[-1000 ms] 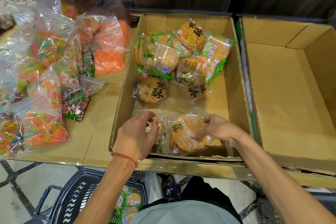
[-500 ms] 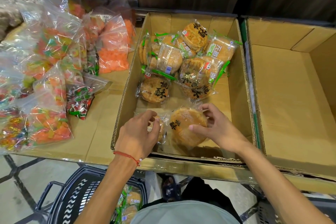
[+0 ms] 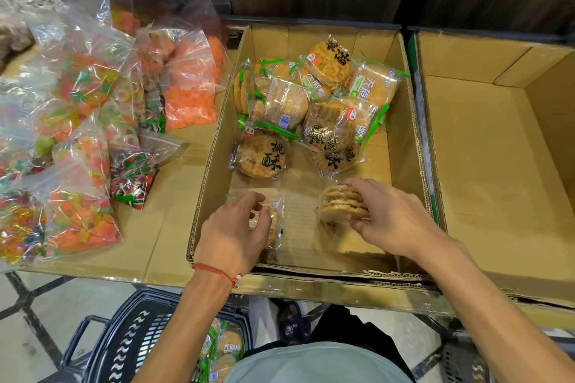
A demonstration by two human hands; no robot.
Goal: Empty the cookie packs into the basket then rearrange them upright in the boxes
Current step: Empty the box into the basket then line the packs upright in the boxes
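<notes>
At the near end of the middle box [image 3: 211, 165], one cookie pack [image 3: 275, 221] is pinched by the left hand [image 3: 236, 227], and a second cookie pack [image 3: 337, 202], stood on its edge, is gripped by the right hand [image 3: 392, 218]. Further packs [image 3: 311, 96] are heaped at the box's far end, and others lie in the basket [image 3: 130, 339] below.

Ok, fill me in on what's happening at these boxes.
A person is sorting cookie packs in the middle cardboard box. The left hand grips a cookie pack at the box's near-left corner. The right hand holds a second pack on its edge near the right wall. Other packs lie in a loose heap at the far end, not upright. A black basket by the person's feet holds a few more.
</notes>
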